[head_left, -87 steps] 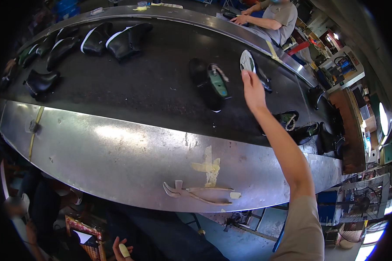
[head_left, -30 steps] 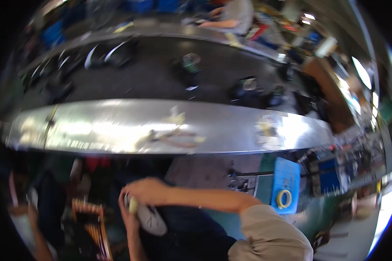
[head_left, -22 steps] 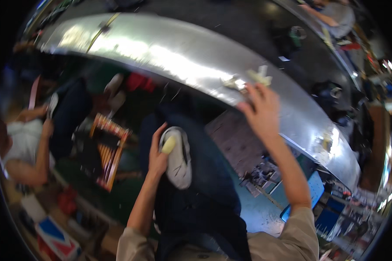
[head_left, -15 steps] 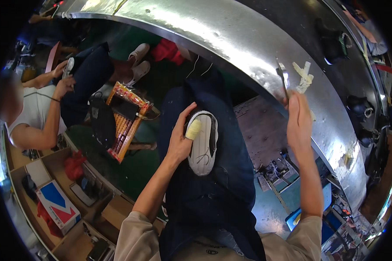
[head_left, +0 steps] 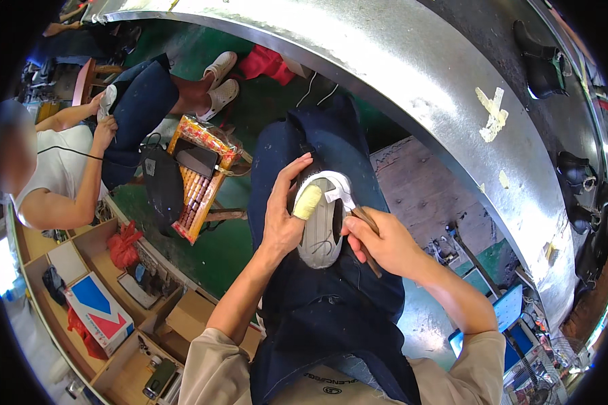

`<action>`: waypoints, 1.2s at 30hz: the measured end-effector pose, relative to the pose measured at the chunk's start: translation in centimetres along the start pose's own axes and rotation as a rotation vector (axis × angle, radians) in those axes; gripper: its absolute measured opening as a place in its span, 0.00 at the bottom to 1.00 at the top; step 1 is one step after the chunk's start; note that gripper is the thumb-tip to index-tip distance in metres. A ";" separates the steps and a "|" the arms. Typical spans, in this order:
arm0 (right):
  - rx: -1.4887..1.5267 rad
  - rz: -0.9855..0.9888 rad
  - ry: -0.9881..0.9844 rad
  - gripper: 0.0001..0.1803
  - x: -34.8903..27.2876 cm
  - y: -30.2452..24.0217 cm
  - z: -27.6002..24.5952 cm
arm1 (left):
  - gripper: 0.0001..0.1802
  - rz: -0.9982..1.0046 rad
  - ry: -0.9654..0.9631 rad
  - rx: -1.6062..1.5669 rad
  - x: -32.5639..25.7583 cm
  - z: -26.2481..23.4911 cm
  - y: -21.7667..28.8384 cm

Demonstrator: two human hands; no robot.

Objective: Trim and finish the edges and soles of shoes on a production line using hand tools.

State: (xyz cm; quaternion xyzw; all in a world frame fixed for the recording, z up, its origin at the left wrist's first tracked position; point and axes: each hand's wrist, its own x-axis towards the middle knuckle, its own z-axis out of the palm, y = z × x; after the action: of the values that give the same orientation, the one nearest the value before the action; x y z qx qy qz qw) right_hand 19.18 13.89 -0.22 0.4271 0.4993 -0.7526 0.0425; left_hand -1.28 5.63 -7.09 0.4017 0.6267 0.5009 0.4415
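Shoe [head_left: 321,226], pale face upward, lies in the head view between the left and right edges of our lap [head_left: 290,297]. Our left hand [head_left: 285,214], thumb wrapped in yellow, clasps its left side; our right hand [head_left: 384,244] is closed around the handles of pincers [head_left: 348,200], whose metal head overlies the shoe.

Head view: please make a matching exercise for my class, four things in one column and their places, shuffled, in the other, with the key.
Things
1. Pincers
2. Grey shoe
3. Phone
4. Crossed tape

Places
A. On the slatted seat
B. Stuck to the metal ledge
C. In the wearer's right hand
D. In the wearer's left hand

Pairs: 1-C, 2-D, 3-A, 4-B
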 end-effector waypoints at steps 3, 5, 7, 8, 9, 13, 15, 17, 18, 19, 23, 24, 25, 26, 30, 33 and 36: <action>-0.352 -0.177 0.198 0.17 1.0 1.4 0.7 | 0.26 0.019 0.054 -0.062 0.2 0.5 -0.4; -0.439 -0.274 0.286 0.17 2.0 3.3 1.1 | 0.25 0.026 0.069 -0.060 0.4 0.6 -1.2; -0.527 -0.370 0.382 0.17 2.6 4.3 1.5 | 0.25 0.036 0.079 -0.063 0.5 0.6 -2.0; -0.527 -0.390 0.401 0.17 2.9 4.5 1.8 | 0.25 0.052 0.088 -0.032 0.6 0.4 -2.2; -0.527 -0.410 0.421 0.17 3.0 4.5 2.1 | 0.25 0.068 0.097 -0.002 0.6 0.3 -2.4; -0.349 -0.156 0.243 0.18 1.0 2.7 1.8 | 0.24 -0.135 -0.007 -0.200 0.6 0.6 -0.5; -0.579 -0.165 0.340 0.17 0.6 2.4 2.2 | 0.23 -0.176 -0.093 -0.238 1.2 0.8 0.8; -0.684 -0.318 0.460 0.14 0.4 1.8 3.2 | 0.21 -0.218 0.063 -0.207 2.0 1.6 1.2; -0.675 -0.338 0.440 0.15 0.8 2.2 3.7 | 0.18 -0.222 0.135 -0.236 2.1 1.7 -0.3; -0.702 -0.336 0.398 0.13 0.5 2.1 3.4 | 0.17 -0.236 0.159 -0.261 2.2 1.7 -0.1; -0.425 -0.297 0.349 0.11 -1.2 1.6 2.3 | 0.17 -0.092 0.058 0.132 1.9 0.8 0.2; -0.337 -0.315 0.443 0.12 -1.4 1.3 2.3 | 0.19 -0.075 0.062 0.163 2.0 1.0 0.3; -0.336 -0.316 0.430 0.12 -1.0 1.2 2.7 | 0.21 -0.064 0.057 0.199 1.7 1.1 0.5; -0.307 -0.399 0.521 0.12 -0.3 1.0 3.0 | 0.24 -0.065 0.041 0.233 1.4 1.0 0.7; -0.629 -0.427 0.559 0.12 2.9 1.3 2.8 | 0.25 0.020 -0.003 0.134 0.9 0.8 -0.6; -0.687 -0.410 0.462 0.12 3.2 1.2 2.8 | 0.26 0.024 -0.015 0.110 0.7 0.9 -1.1; -0.521 -0.413 0.578 0.15 3.1 1.5 2.9 | 0.27 0.003 0.028 0.143 0.3 1.3 -0.8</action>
State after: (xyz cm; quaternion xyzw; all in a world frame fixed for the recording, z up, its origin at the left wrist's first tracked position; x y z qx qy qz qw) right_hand 16.22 11.97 -3.03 0.4864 0.7388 -0.4437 -0.1440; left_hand -0.19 6.18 -8.04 0.4263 0.6664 0.4611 0.4021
